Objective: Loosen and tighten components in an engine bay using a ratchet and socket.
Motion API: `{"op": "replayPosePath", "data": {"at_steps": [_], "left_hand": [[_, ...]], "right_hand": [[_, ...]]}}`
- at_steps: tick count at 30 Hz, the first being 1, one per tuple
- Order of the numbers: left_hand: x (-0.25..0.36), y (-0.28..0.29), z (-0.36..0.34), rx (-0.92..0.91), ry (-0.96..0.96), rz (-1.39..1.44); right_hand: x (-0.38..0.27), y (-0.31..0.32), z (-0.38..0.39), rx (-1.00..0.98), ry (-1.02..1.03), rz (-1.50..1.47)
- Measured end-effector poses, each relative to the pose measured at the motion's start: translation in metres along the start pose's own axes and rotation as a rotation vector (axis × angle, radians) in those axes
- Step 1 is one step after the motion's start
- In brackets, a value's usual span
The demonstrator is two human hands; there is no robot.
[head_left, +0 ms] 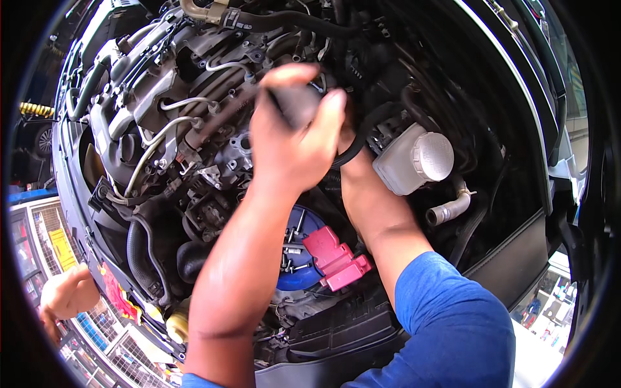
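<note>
My left hand (284, 142) is raised over the engine, its fingers curled around a dark, rounded part (299, 105). Motion blurs both, so the part's kind does not show. Just behind it, my right hand (346, 137) reaches down into the engine bay, its fingers mostly hidden by the left hand. A black curved hose (351, 154) crosses by the right wrist. Below, between my forearms, lies a round blue tray (299, 280) holding several bolts (299, 223). Against its right side sits a red plastic cover (335, 258).
Right of my right forearm stands a whitish fluid reservoir (402, 161) with a round cap (433, 156). Near it is an open hose end (449, 210). Metal pipes (155, 139) cover the engine at left. Another person's hand (70, 291) is at the car's left edge.
</note>
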State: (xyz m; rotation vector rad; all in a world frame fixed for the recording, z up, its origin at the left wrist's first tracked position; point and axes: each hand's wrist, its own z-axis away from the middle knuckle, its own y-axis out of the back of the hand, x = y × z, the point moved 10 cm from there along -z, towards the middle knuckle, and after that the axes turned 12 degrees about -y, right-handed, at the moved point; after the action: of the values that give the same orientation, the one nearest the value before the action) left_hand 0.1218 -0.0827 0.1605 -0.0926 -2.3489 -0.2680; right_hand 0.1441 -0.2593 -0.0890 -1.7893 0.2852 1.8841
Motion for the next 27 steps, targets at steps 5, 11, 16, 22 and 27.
{"op": "replayPosePath", "data": {"at_steps": [5, 11, 16, 22, 27], "left_hand": [[-0.017, -0.042, -0.043, 0.047, -0.07, -0.019], [-0.01, -0.074, -0.08, -0.187, 0.129, -0.135], [-0.014, -0.084, -0.059, -0.296, 0.326, -0.012], [-0.02, 0.026, 0.032, 0.203, 0.514, 0.368], [-0.017, 0.061, 0.044, 0.278, 0.305, 0.467]], "right_hand": [[-0.005, -0.004, -0.001, -0.043, 0.026, -0.087], [-0.008, -0.034, 0.007, -0.184, -0.009, -0.247], [-0.019, -0.028, 0.014, -0.311, 0.039, -0.342], [-0.029, -0.03, 0.011, -0.333, 0.057, -0.459], [-0.021, -0.033, 0.014, -0.057, -0.196, -0.364]]}}
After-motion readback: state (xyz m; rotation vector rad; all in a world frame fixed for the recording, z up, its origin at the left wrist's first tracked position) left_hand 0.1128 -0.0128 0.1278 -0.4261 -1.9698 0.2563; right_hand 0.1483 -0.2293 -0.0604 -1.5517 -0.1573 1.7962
